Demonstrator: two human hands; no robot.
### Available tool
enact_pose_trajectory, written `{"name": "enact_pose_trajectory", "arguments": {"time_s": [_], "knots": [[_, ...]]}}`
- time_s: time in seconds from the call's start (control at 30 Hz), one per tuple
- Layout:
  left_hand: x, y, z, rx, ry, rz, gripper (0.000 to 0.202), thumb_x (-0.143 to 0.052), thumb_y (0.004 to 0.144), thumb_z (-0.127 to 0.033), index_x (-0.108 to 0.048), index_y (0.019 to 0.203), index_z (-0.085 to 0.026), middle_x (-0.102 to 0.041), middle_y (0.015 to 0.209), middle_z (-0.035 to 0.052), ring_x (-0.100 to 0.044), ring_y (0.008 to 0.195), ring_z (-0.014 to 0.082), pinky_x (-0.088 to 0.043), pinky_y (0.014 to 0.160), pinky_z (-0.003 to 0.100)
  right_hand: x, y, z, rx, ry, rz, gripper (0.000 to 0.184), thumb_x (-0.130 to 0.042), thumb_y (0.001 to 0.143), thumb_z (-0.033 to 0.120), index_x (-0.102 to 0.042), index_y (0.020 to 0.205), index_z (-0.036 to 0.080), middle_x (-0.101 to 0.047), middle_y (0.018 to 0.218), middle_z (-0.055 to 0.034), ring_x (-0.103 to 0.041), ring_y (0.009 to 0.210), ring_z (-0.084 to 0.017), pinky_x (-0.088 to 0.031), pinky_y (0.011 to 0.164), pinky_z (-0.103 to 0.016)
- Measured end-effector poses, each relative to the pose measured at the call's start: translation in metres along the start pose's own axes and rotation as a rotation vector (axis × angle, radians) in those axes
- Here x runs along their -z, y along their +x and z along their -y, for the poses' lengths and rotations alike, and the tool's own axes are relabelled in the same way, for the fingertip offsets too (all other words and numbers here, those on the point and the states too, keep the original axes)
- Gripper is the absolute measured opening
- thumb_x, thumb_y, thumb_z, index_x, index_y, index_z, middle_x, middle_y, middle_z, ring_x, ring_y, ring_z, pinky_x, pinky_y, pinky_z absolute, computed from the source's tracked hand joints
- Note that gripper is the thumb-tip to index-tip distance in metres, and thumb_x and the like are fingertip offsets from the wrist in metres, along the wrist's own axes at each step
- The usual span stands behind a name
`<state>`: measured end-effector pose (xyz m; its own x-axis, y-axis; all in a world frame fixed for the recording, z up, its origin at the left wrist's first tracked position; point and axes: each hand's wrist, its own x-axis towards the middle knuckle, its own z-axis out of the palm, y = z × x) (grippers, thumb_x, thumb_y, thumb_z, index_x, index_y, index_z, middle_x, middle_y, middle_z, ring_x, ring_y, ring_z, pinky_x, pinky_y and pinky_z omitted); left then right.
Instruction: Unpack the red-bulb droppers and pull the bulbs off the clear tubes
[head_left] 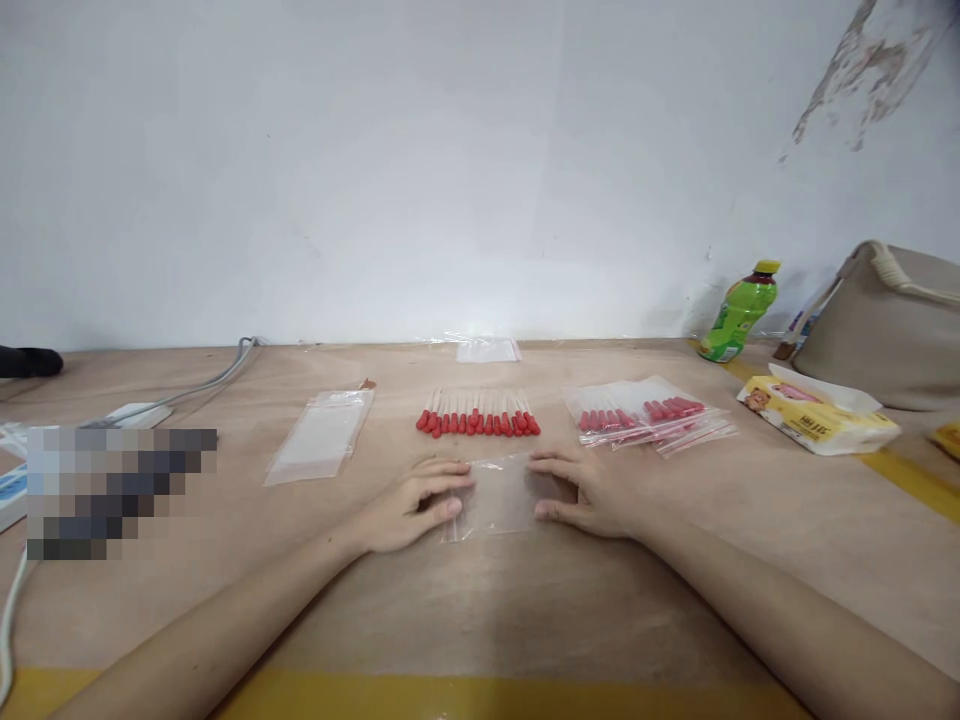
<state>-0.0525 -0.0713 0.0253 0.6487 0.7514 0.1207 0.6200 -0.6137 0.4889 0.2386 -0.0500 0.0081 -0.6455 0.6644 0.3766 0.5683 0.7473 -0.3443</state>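
Between left hand (pixel 411 507) and right hand (pixel 598 495) lies a clear bag (pixel 499 500).

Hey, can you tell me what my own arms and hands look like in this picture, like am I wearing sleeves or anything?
Both your left hand and right hand are bare: no gloves, rings or watch show. No sleeve is in view on the left forearm or right forearm. A couple of small spots mark the left forearm.
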Motion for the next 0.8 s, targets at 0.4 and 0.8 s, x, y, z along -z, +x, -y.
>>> {"name": "enact_pose_trajectory", "arguments": {"time_s": [0.4, 0.8], "knots": [[-0.009, 0.041, -0.008, 0.383, -0.114, -0.064, 0.034, -0.064, 0.063, -0.046, -0.054, 0.073, -0.015, -0.046, 0.061, -0.0034, -0.043, 0.055, 0.0110, -0.032, 0.049, 0.022, 0.024, -0.009, -0.059, -0.301, -0.486, -0.165, 0.024, -0.046, 0.076, 0.022, -0.066, 0.090, 0.022, -0.064, 0.100, -0.0057, -0.056, 0.091, -0.021, -0.032, 0.080, -0.036], [0.103, -0.036, 0.083, 0.739, -0.208, -0.652, 0.048, -0.063, 0.059, -0.051, -0.049, 0.089, -0.016, -0.052, 0.065, -0.0034, -0.051, 0.056, 0.0111, -0.043, 0.054, 0.023, 0.045, 0.000, -0.054, -0.576, -0.134, -0.883, 0.027, -0.035, 0.088, 0.038, -0.052, 0.093, 0.018, -0.066, 0.077, -0.0053, -0.062, 0.064, -0.017, -0.044, 0.056, -0.027]]}}
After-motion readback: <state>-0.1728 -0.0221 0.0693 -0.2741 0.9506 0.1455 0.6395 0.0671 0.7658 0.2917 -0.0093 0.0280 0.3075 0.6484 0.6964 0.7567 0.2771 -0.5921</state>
